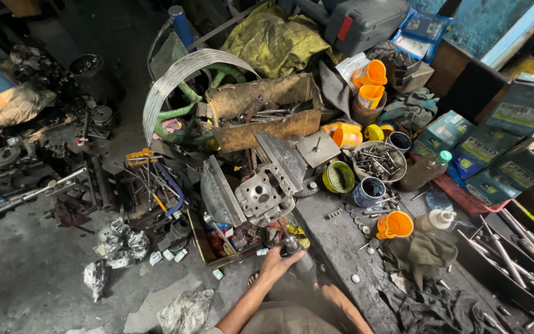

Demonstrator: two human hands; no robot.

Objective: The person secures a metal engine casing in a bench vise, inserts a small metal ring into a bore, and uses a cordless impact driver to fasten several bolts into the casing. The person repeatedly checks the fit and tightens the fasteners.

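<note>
My left hand (pixel 277 261) reaches forward from the bottom centre, fingers closed around a small dark metal part (pixel 292 244) at the edge of a dark workbench (pixel 341 247). Just beyond it lies a grey aluminium engine head (pixel 258 198), flanked by flat steel plates (pixel 217 188). A shallow box of small colourful items (pixel 217 244) sits left of the hand. My right hand is out of sight; only a bare limb (pixel 344 306) shows at the bottom.
On the bench stand a bowl of bolts (pixel 378 161), a green tin (pixel 338 177), a blue tin (pixel 369 192), an orange jug (pixel 394 224), a dark rag (pixel 418 255) and a tray of rods (pixel 514 260). A cardboard box of tools (pixel 261 111) sits behind. Scrap parts cover the floor (pixel 32 272) at left.
</note>
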